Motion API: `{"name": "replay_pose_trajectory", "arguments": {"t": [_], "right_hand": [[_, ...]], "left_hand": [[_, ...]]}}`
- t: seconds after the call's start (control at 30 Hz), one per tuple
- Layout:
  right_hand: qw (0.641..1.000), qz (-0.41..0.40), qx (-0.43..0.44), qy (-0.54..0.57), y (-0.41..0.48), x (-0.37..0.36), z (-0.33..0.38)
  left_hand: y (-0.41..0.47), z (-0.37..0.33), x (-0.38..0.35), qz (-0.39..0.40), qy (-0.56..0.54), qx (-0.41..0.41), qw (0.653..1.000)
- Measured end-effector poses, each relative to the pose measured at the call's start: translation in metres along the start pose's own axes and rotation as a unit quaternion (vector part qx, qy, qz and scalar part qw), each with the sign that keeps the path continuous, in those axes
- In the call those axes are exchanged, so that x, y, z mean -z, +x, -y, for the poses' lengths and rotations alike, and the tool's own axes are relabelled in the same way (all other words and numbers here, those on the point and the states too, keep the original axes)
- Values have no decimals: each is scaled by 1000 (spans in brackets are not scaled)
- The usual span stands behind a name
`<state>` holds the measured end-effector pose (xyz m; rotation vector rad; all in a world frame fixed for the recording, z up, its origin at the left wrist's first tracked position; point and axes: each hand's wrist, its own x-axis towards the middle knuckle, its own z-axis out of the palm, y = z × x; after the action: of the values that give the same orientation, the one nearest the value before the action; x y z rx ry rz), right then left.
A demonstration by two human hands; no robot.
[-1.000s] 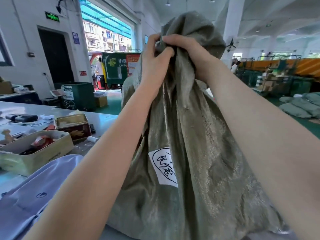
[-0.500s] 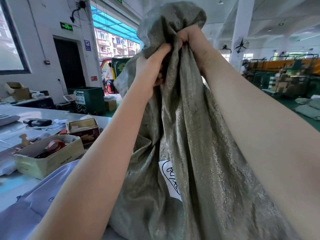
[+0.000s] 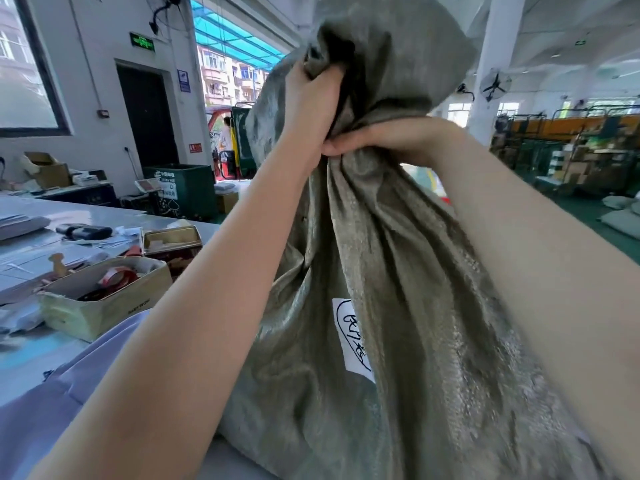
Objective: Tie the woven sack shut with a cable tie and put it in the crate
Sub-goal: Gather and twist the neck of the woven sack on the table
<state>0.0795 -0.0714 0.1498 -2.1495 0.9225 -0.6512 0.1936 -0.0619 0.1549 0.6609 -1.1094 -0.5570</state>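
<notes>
The woven sack [image 3: 398, 271] stands on the table [image 3: 104, 216], with two open boxes [image 3: 104, 299] to its left.

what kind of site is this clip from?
Probably a parcel sorting depot or warehouse. A grey woven sack with a handwritten label is being bunched shut at a packing table; filled sacks lie on the floor near wheeled cage carts.

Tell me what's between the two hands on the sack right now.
Only bunched sack fabric: the left hand grips above, the right hand cinches the woven sack neck below. No cable tie shows in the head view.
</notes>
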Motion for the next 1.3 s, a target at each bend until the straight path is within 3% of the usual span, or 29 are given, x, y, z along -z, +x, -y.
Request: {"name": "replay_pose_trajectory", "arguments": {"t": [0.07, 0.2, 0.3, 0.37, 0.43, 0.5, 0.6, 0.73, 0.93, 1.17, 1.3], "right_hand": [[998, -53, -1, 29, 9, -10, -4], [957, -273, -36, 96, 20, -14, -12], [942, -293, -91, 136, 18, -14, -10], [941, -293, -94, 140, 20, -11, -10], [941, -292, -89, 145, 20, -12, -8], [939, -284, -91, 170, 22, -14, -7], [941, -260, -87, 199, 27, -13, -9], [948, -231, -80, 205, 30, -16, -9], [964, -166, -66, 198, 31, -20, -14], [987, -62, -75, 126, 21, -27, -13], [971, -183, -95, 119, 38, -41, -16]], "left_hand": [[-4, -4, 1, 26, 9, 4, 1000], [-11, 0, 22, 103, -16, 9, 995], [-22, 16, 37, -16, 45, 19, 999], [-23, 35, 48, -106, 135, 63, 983], [-23, 52, 57, -129, 277, 155, 940], [-30, 59, 58, -95, 322, 247, 909], [-29, 62, 55, -46, 213, 273, 937], [-18, 58, 49, -53, 166, 176, 969], [-6, 51, 33, -30, 94, 92, 991], [-16, 42, 28, 24, -102, 175, 979], [-20, 40, 30, 49, -105, 193, 974]]}}
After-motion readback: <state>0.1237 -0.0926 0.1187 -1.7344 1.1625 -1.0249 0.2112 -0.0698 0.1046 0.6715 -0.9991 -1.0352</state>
